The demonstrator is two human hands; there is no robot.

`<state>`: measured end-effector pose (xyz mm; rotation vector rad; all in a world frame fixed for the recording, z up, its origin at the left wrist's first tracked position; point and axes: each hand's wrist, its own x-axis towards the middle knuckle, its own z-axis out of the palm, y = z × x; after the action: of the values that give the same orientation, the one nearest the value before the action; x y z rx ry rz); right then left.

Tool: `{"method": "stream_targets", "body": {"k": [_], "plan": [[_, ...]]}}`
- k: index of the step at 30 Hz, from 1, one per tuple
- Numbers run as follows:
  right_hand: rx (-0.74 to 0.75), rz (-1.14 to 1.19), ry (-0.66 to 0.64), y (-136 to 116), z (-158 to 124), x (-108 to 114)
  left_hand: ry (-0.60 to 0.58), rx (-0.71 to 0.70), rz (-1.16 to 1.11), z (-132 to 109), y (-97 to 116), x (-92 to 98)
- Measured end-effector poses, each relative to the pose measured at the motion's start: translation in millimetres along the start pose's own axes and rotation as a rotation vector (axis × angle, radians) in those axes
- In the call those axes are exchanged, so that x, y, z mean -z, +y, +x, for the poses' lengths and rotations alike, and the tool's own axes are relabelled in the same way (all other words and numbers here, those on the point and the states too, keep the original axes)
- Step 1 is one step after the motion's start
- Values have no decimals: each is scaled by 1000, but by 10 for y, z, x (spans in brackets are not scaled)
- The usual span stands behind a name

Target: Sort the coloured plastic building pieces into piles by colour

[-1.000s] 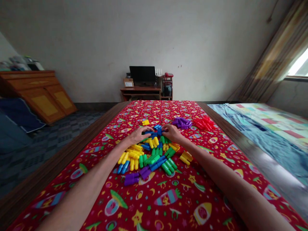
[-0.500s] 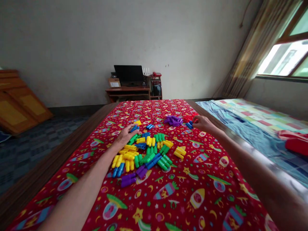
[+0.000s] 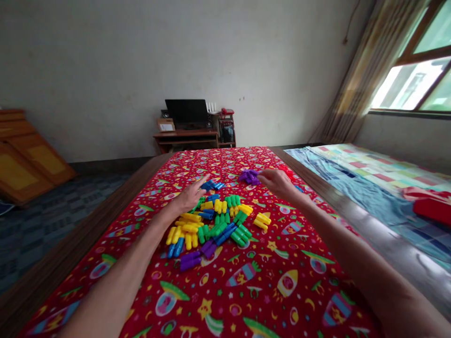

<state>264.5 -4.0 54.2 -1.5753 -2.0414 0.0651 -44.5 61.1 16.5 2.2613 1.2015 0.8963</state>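
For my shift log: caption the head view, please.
Left hand by blue pieces, right hand beside purple pieces, above red patterned cloth.

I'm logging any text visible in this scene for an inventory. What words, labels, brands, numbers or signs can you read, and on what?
No text can be read.
Cardboard box: a white label, too small to read.
Monitor: no lettering legible.
Plastic blocks: no lettering legible.
Red tablecloth: rockets and stars, no legible words.
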Motion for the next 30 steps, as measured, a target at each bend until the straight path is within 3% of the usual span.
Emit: {"method": "stream_targets", "body": {"k": [4, 7, 9, 12, 16, 20, 24, 26, 30], "plan": [[231, 268, -98, -506, 93, -378, -109, -90, 143, -2, 271, -170], [265, 208, -163, -528, 111, -515, -117, -131, 171, -14, 272, -274], [218, 162, -164, -395, 136, -475, -84, -136, 187, -13, 182, -296], [58, 54, -138, -59, 192, -239, 10, -134, 271, -4, -16, -303], [-143, -154, -159, 518, 204, 185, -44, -34, 331, 11, -210, -339], [-238, -164, -297, 1036, 111, 463, -18, 56, 245, 37, -197, -349], [-268, -208, -453, 1228, 36, 584, 77, 135, 115, 48, -115, -297], [-295, -281, -380, 1177, 41, 602, 130, 166, 44, 47, -81, -259], [-267, -267, -30, 773, 113, 482, 202, 167, -88, 45, 32, -199]]}}
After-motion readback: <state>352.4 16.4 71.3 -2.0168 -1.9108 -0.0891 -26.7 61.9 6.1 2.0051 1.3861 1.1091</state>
